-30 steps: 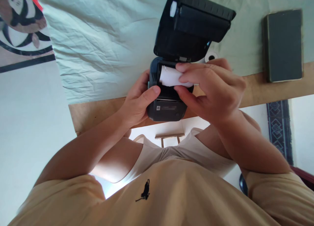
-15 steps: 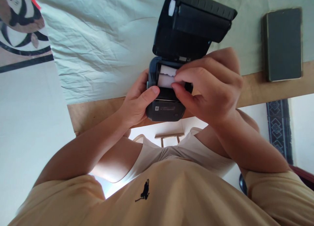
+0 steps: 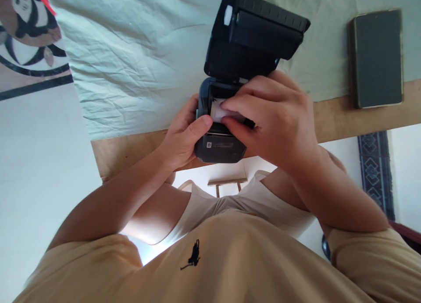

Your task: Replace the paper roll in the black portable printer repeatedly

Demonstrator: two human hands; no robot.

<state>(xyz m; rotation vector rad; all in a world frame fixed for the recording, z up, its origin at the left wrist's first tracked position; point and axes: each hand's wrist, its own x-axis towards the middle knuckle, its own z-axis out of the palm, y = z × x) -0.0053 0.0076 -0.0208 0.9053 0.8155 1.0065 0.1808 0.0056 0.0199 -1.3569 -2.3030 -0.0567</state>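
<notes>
A small black label printer (image 3: 221, 149) is held over the near edge of the table with its lid (image 3: 253, 35) swung up. My left hand (image 3: 187, 134) grips the printer's left side, thumb on the rim of the paper bay. Inside the bay lies a white paper roll (image 3: 217, 111). The thumb and forefinger of my right hand (image 3: 272, 112) are closed on the roll, hiding its right part. A small dark mark shows near the roll's upper left.
A dark smartphone (image 3: 378, 59) lies on the table's right side. A pale green cloth (image 3: 138, 66) covers the wooden tabletop (image 3: 335, 116), whose bare front edge shows. A panda picture (image 3: 29, 35) is at the far left.
My right hand has shifted slightly left across the roll. The loose torn paper edge seen before no longer shows, and a dark mark has appeared. My left hand keeps its hold.
</notes>
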